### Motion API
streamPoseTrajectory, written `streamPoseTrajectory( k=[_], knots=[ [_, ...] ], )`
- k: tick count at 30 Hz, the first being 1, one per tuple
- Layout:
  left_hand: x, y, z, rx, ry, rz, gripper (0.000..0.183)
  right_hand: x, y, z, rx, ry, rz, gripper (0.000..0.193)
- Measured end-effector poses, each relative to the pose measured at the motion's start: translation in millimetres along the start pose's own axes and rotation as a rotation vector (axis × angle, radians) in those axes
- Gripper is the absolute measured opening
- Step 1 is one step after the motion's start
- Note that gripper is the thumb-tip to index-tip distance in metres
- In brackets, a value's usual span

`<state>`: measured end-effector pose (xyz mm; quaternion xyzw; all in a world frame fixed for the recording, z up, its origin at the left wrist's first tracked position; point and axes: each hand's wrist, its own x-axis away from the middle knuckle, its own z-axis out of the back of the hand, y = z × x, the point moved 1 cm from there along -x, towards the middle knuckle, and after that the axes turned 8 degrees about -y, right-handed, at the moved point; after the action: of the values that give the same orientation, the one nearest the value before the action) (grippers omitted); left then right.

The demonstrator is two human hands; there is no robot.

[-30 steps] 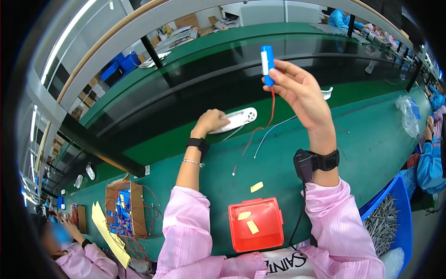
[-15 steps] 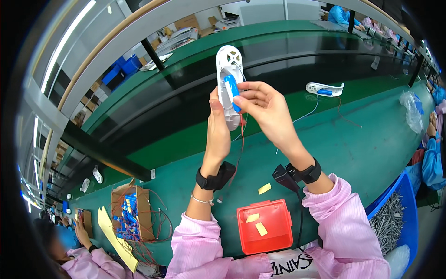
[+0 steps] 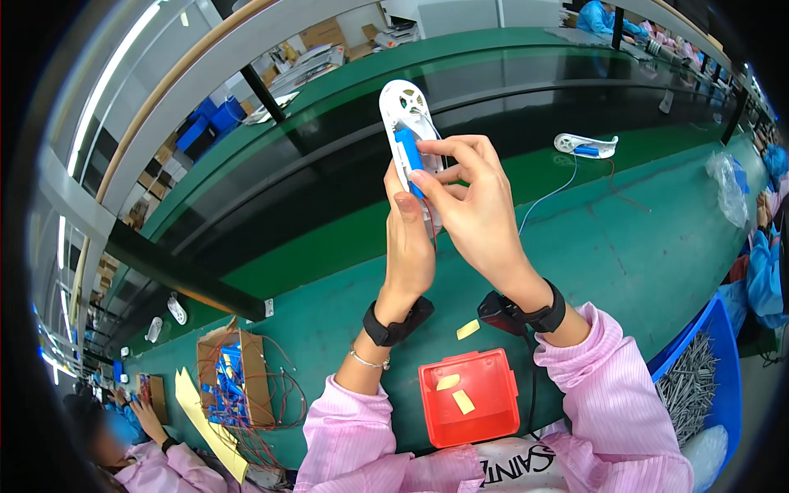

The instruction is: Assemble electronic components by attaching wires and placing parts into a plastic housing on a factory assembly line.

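Note:
My left hand (image 3: 407,242) is closed round a white plastic housing (image 3: 390,107), long and rounded, with a round spoked opening at its top end. It is held up over the dark conveyor belt, open side facing me. My right hand (image 3: 481,197) pinches a blue cylindrical battery pack (image 3: 407,152) between thumb and fingers, and the pack lies lengthwise against the hollow of the housing. Whether it is fully seated I cannot tell. A red wire runs down beside my left hand. The lower end of the housing is mostly hidden by my hands.
A similar housing (image 3: 610,149) with wires lies on the belt at right. On the green table stand a red tray (image 3: 470,425) with yellow slips, a cardboard box (image 3: 259,374) of blue packs with tangled wires, and a blue bin (image 3: 730,394) of metal rods. A co-worker sits at lower left.
My left hand has shifted right and turned, with its fingers now further behind the housing. The blue pack lies closer in line with the housing. The other housing appears slightly farther right.

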<state>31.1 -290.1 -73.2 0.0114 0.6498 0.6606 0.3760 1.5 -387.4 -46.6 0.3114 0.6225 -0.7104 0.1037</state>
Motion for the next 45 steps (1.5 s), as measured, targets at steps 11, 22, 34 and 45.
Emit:
streamPoseTrajectory(
  k=[11, 22, 34, 45],
  knots=[
    [5, 1, -2, -0.017, 0.11, -0.092, 0.074, 4, -11, 2, 0.346, -0.2, 0.195, 0.03],
    [10, 19, -13, 0.252, 0.096, -0.042, 0.034, -13, -2, 16, -0.633, -0.347, -0.149, 0.042],
    [22, 37, -7, 0.009, 0.211, -0.072, 0.03, 4, -18, -4, -0.718, -0.145, -0.056, 0.034],
    [-18, -101, 114, 0.22, 0.367, 0.488, 0.041, -29, 13, 53, -0.164, -0.234, -0.176, 0.077]
  ],
)
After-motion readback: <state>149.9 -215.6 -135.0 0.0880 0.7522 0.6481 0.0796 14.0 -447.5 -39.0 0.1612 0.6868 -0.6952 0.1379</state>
